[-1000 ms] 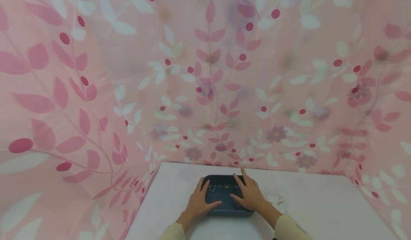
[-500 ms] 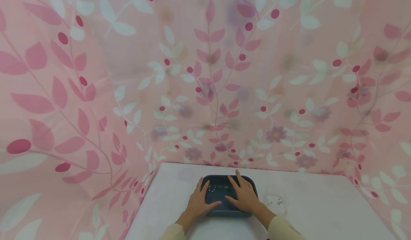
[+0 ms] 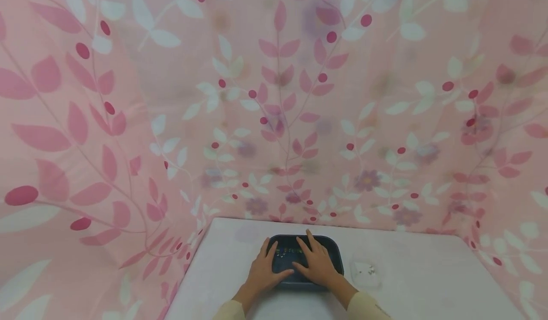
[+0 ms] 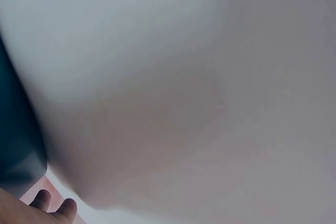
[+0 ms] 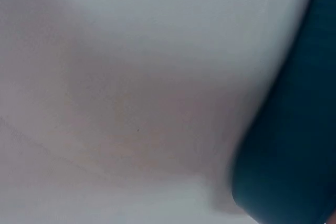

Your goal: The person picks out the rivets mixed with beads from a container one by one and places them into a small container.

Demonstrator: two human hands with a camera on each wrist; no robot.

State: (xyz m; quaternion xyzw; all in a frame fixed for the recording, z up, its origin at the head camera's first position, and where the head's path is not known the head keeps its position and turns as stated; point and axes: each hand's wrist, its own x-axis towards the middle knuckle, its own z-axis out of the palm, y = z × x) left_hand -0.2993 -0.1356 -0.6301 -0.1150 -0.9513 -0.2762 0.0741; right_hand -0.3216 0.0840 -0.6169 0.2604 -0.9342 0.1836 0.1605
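A dark blue rectangular tray (image 3: 288, 263) lies on the white table, with several tiny shiny bead-like pieces (image 3: 283, 252) in a loose row toward its far side. My left hand (image 3: 262, 270) spreads its fingers at the tray's left edge, its thumb reaching over the inside. Over the tray's right part is my right hand (image 3: 318, 264), fingers spread; whether they touch the bottom I cannot tell. The left wrist view shows the tray's outer wall (image 4: 18, 124) and two fingertips of that hand. In the right wrist view the tray's wall (image 5: 291, 114) fills the right side.
Right of the tray sits a small clear container (image 3: 366, 279) with several tiny silvery pieces (image 3: 371, 270) in it. The white table (image 3: 432, 277) extends to both sides. Pink leaf-patterned cloth (image 3: 295, 120) hangs behind and at the sides.
My right hand has moved left over the tray, uncovering its right rim and more of the clear container. The left hand has stayed nearly in place.
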